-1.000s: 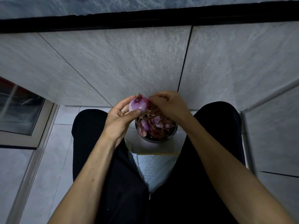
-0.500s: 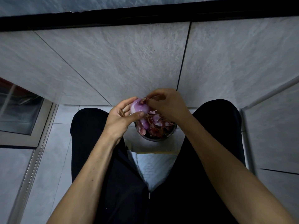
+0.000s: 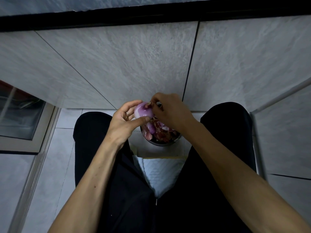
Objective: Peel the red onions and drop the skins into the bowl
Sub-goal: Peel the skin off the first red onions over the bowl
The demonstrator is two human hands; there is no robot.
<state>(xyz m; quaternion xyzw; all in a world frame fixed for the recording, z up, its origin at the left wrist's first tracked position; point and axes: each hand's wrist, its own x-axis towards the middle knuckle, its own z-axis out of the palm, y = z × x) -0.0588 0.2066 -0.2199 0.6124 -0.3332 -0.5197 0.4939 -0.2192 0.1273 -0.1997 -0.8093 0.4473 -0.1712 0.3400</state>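
Note:
My left hand (image 3: 125,119) grips a pale purple, mostly peeled red onion (image 3: 143,111) between thumb and fingers, just above the bowl. My right hand (image 3: 170,111) pinches the dry tip at the onion's top with curled fingertips. Below them a dark round bowl (image 3: 161,143) sits on the floor between my knees, filled with reddish onion skins (image 3: 161,133) and at least one small purple onion (image 3: 151,128). The right hand hides the bowl's far side.
I sit low with black trouser legs (image 3: 94,132) on both sides of the bowl. A white padded sheet (image 3: 161,172) lies under me. A grey tiled wall (image 3: 134,64) stands in front, and a framed glass panel (image 3: 21,118) is at the left.
Both hands have risen slightly with the onion. The right hand has moved from the onion's side onto its top tip.

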